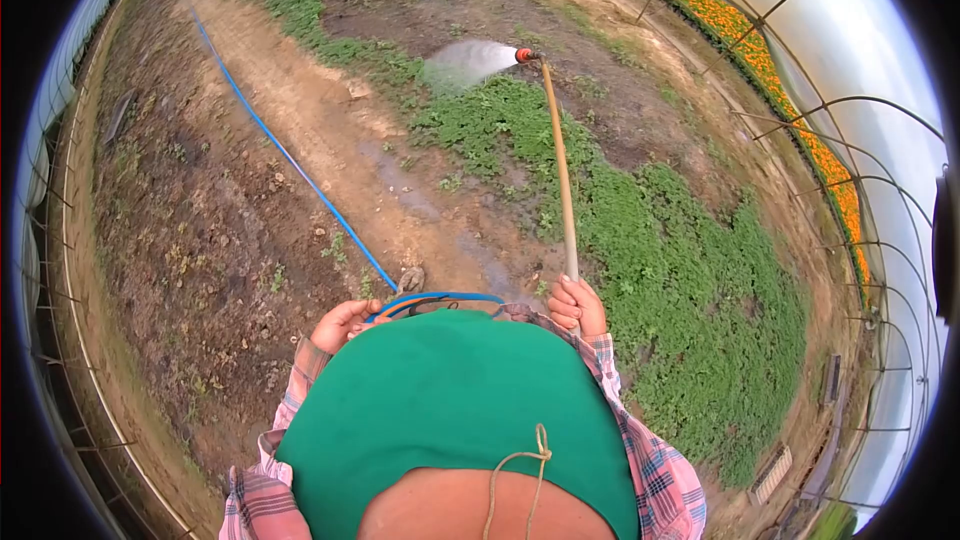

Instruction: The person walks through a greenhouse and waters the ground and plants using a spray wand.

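My right hand [578,305] is wrapped round a long tan pole [560,160], which reaches forward and up from my waist. At its far end a red spray nozzle [524,55] throws a white fan of water [470,62] to the left, over low green plants [490,120]. My left hand [340,327] is closed at my left side, its fingertips on a blue hose [430,297] that curves across the front of my body. The lower part of both the hose and the pole is hidden behind my green top.
More blue hose [290,160] runs along the dirt path [360,160] to the far left. Thick green plants [690,290] cover the ground at right. Orange flowers [790,105] line the far right edge beneath greenhouse hoops [880,180]. Bare soil [190,230] lies left.
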`<move>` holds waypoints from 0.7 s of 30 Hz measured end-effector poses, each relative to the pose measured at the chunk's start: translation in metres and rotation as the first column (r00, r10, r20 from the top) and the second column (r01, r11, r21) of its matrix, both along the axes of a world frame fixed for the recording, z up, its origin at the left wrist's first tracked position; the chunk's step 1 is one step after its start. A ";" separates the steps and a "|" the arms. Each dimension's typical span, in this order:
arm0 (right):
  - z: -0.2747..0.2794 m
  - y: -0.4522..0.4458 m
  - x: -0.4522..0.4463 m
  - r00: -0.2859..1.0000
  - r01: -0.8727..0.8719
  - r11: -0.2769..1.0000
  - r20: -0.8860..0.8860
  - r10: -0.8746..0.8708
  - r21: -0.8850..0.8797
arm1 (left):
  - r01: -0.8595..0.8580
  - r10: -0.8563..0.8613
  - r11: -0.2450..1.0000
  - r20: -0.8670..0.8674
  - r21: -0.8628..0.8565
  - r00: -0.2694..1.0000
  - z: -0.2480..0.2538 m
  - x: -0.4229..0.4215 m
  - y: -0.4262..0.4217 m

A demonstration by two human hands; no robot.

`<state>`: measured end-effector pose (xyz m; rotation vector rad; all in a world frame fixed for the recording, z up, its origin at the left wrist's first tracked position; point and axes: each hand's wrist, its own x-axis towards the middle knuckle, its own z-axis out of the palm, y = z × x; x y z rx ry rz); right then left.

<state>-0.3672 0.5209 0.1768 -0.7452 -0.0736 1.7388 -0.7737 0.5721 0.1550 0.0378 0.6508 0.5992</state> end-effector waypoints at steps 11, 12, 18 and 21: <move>-0.035 -0.013 0.013 0.980 -0.040 0.994 0.188 0.058 -0.100 | -0.007 0.007 1.000 -0.008 0.006 1.000 -0.004 0.000 -0.001; -0.042 -0.015 0.015 0.973 -0.048 0.993 0.219 0.071 -0.108 | -0.008 0.008 1.000 -0.006 0.003 1.000 -0.004 0.001 -0.001; -0.047 -0.020 0.015 0.959 -0.090 0.982 0.251 0.131 -0.166 | -0.017 0.017 1.000 0.009 0.010 1.000 -0.006 0.001 -0.009; -0.044 -0.014 0.009 0.970 -0.099 0.983 0.207 0.131 -0.156 | -0.024 0.024 1.000 0.003 -0.010 1.000 -0.006 0.001 -0.012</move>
